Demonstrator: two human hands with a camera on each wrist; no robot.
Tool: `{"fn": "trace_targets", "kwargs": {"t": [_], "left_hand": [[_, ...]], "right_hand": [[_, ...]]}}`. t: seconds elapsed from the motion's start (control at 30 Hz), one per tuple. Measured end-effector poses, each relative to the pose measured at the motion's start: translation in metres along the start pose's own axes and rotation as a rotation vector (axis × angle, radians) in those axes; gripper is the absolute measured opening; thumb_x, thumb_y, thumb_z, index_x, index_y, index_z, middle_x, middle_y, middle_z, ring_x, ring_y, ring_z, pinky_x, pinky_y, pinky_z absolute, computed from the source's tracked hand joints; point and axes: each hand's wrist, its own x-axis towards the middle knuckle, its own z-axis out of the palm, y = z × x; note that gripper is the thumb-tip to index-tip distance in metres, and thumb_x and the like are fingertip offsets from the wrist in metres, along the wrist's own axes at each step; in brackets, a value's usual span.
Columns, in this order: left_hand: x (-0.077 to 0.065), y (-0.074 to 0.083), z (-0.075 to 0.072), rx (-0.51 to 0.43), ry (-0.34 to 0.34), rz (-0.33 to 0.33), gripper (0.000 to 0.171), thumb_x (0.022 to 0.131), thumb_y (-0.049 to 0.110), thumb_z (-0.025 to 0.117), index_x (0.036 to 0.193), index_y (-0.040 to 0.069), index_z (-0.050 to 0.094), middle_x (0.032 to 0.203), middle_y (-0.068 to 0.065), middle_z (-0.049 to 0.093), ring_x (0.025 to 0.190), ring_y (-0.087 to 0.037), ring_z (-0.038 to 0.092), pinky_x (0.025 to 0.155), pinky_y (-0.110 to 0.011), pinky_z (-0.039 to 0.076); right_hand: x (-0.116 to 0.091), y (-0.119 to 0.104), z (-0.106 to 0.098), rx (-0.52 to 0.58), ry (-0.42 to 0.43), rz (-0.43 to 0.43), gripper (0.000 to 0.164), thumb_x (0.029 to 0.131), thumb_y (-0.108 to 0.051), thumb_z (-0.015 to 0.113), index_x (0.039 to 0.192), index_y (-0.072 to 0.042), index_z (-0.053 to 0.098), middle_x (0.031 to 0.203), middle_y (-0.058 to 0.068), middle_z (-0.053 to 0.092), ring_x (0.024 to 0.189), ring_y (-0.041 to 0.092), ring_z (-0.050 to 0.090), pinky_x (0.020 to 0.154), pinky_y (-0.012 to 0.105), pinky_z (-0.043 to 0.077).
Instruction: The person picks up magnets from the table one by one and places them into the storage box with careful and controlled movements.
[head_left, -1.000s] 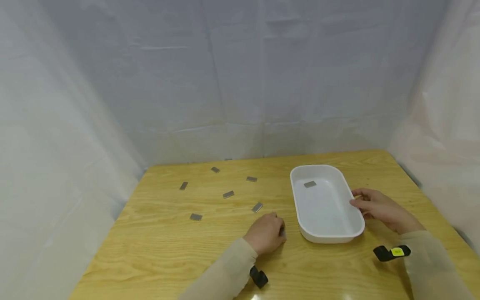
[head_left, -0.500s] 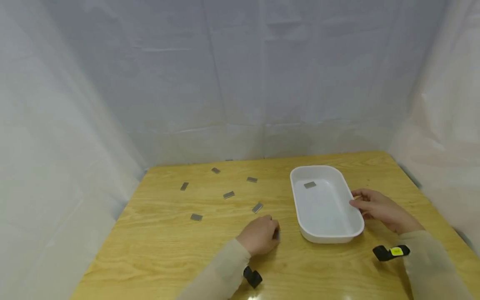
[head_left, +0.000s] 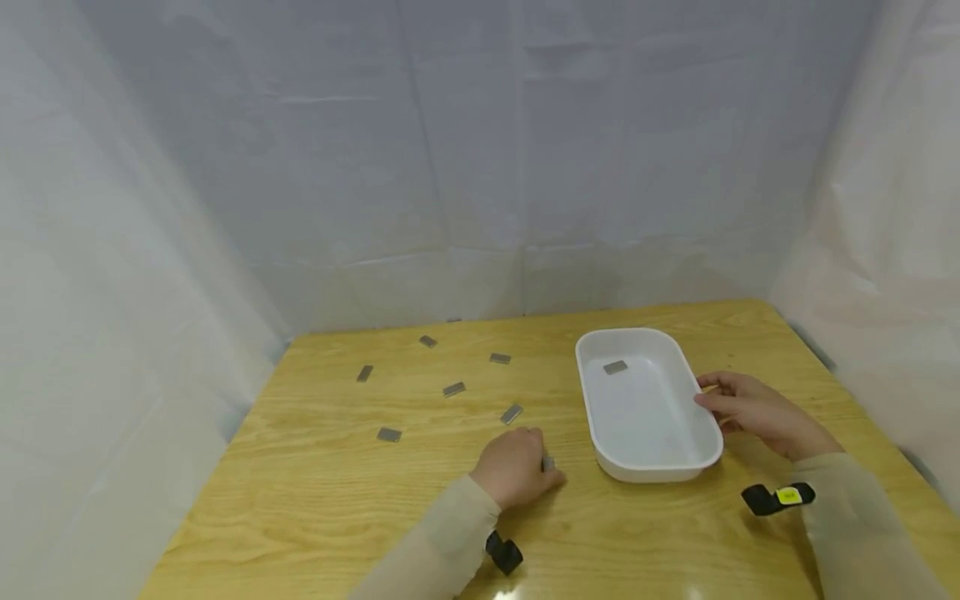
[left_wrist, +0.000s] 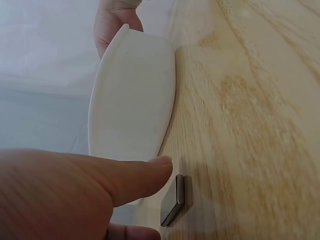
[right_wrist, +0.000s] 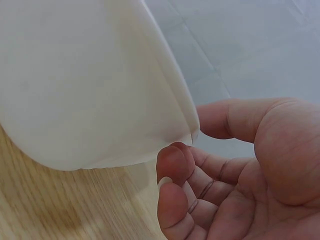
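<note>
In the head view my left hand (head_left: pixel 513 468) is low over the table, left of a white plastic tub. A small flat rectangular metal piece (left_wrist: pixel 173 201) lies on the wood between its spread thumb and fingers; in the left wrist view the thumb (left_wrist: pixel 135 179) is extended beside the piece, apart from it. My right hand (head_left: pixel 761 414) grips the long right side of the white tub (head_left: pixel 660 475). The right wrist view has that thumb at the rim and the curled fingers (right_wrist: pixel 175 165) under it. Inside the tub rests one similar metal piece (head_left: pixel 615 367).
Several more grey metal pieces lie scattered across the left half of the wooden table (head_left: pixel 300 500), among them one piece (head_left: pixel 512 414) just beyond the left hand and another piece (head_left: pixel 389 435) farther left. Pale plastic sheeting (head_left: pixel 480 167) hangs behind the table and at both sides.
My left hand first shifted slightly left; now its thumb has spread away from the fingers, exposing the metal piece between them. My right hand keeps its grip on the tub.
</note>
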Motion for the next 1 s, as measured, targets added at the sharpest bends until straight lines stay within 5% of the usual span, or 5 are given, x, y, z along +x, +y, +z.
{"fn": "trace_targets", "kwargs": {"t": [0.5,1.0], "left_hand": [[0.0037,-0.0002,0.004,0.046,-0.008,-0.007,0.041,0.083,0.048,0.072,0.077,0.011,0.055,0.069,0.002,0.05,0.057,-0.01,0.046,0.048,-0.025,0.039],[0.0041,0.0015,0.0062,0.005,0.007,0.082,0.015,0.091,0.024,0.066,0.083,0.012,0.064,0.076,0.004,0.057,0.066,-0.006,0.049,0.06,-0.022,0.044]], "right_hand": [[-0.0028,-0.0023,-0.0009,-0.007,-0.003,0.0,0.06,0.1,-0.026,0.053,0.14,0.012,0.028,0.114,0.022,0.056,0.093,0.024,0.06,0.075,0.037,0.053],[-0.0016,-0.0053,0.001,-0.036,0.009,0.026,0.063,0.099,-0.03,0.055,0.14,0.01,0.03,0.114,0.02,0.056,0.094,0.024,0.06,0.077,0.037,0.053]]}}
